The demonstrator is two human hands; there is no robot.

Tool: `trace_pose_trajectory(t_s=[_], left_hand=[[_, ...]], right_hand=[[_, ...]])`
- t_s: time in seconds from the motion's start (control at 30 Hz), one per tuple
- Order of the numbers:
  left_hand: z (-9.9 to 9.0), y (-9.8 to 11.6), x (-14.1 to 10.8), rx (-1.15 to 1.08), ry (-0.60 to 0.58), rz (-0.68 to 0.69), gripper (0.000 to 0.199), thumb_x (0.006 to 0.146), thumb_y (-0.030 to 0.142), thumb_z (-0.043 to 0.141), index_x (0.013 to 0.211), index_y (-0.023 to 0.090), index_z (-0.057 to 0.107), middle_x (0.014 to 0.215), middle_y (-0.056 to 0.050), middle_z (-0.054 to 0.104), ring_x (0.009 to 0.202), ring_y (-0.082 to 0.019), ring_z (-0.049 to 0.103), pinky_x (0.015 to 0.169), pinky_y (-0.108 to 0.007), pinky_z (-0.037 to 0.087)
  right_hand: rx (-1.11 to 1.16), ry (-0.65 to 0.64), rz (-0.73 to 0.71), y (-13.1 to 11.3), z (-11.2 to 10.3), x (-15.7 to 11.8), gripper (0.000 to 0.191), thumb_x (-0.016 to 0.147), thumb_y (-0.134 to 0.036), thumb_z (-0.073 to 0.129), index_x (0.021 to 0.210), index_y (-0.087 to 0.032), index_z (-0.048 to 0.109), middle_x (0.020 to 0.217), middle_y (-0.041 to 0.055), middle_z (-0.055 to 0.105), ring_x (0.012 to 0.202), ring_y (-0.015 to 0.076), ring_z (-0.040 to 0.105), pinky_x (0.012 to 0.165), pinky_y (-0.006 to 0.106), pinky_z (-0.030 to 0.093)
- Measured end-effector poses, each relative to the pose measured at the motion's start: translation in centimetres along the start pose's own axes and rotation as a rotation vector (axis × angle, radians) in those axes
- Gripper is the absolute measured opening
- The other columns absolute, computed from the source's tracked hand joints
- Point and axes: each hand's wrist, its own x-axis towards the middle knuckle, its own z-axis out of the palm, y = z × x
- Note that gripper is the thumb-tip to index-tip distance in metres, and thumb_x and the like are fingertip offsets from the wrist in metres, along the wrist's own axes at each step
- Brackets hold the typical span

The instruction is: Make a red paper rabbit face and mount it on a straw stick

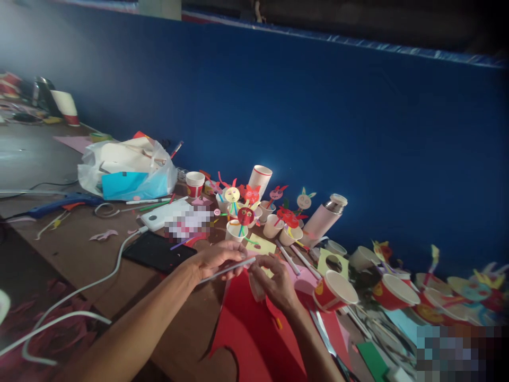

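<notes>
Near the middle of the head view, my left hand [220, 260] is closed round a thin pale strip [226, 271] that slants up to the right. My right hand [272, 278] pinches at the strip's upper end, its fingertips close to those of my left hand. Below my right hand lies a large red paper sheet [254, 329] with a cut, curved edge. Just beyond the hands stands a white paper cup [237, 231] holding a red round paper face [245, 216]. A yellow paper piece [260, 245] lies behind the fingertips.
Scissors [324, 331] and a red cup [336, 291] are at the right. A black phone [157, 253], white power bank [165, 213], cable [115, 265], glue gun [59, 204] and plastic bag [131, 167] lie left. A pink flask [324, 217] stands behind, among several decorated cups.
</notes>
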Motion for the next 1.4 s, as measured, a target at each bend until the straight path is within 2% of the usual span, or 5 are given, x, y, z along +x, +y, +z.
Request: trace_pose_trajectory(t_s=[0.17,0.4,0.63,0.93,1.4], left_hand=[[0.0,-0.2,0.1,-0.017,-0.03,-0.014,0.021,0.073,0.028,0.057,0.087,0.014,0.05,0.054,-0.001,0.058,0.035,-0.007,0.044,0.032,-0.016,0.027],[-0.1,-0.1,0.1,-0.048,-0.106,-0.032,0.022,0.072,0.031,0.06,0.083,0.015,0.049,0.053,0.0,0.057,0.033,-0.007,0.044,0.031,-0.015,0.027],[0.0,-0.4,0.2,-0.083,-0.181,-0.018,0.02,0.076,0.03,0.057,0.088,0.014,0.052,0.051,0.001,0.054,0.031,-0.006,0.041,0.029,-0.015,0.025],[0.2,-0.4,0.1,-0.121,-0.218,-0.085,0.021,0.069,0.027,0.062,0.084,0.016,0.052,0.05,0.001,0.055,0.031,-0.007,0.04,0.033,-0.017,0.026],[1.7,-0.2,0.1,0.276,0.056,0.251,0.03,0.074,0.039,0.061,0.086,0.011,0.062,0.071,-0.002,0.058,0.061,-0.01,0.052,0.052,-0.019,0.037]], right_hand=[[-0.011,-0.001,-0.007,0.1,-0.1,0.1,0.017,0.081,-0.032,0.053,0.07,-0.022,0.061,0.068,-0.0038,0.063,0.068,0.0137,0.06,0.102,0.044,0.021],[-0.019,0.078,-0.019,-0.2,-0.2,0.0,0.013,0.078,-0.035,0.057,0.078,-0.022,0.059,0.076,0.0002,0.065,0.074,0.0164,0.06,0.092,0.04,0.035],[-0.057,0.069,-0.083,0.2,-0.3,0.0,0.018,0.08,-0.031,0.058,0.096,-0.024,0.06,0.082,0.0008,0.071,0.085,0.0205,0.064,0.1,0.047,0.022],[-0.033,0.091,-0.118,0.7,-0.2,0.0,0.011,0.078,-0.031,0.057,0.083,-0.027,0.066,0.083,0.0021,0.071,0.087,0.0245,0.063,0.097,0.048,0.03],[-0.002,0.118,0.017,1.0,-0.6,0.1,0.015,0.08,-0.032,0.055,0.075,-0.021,0.064,0.076,0.0012,0.065,0.079,0.019,0.058,0.075,0.03,0.042]])
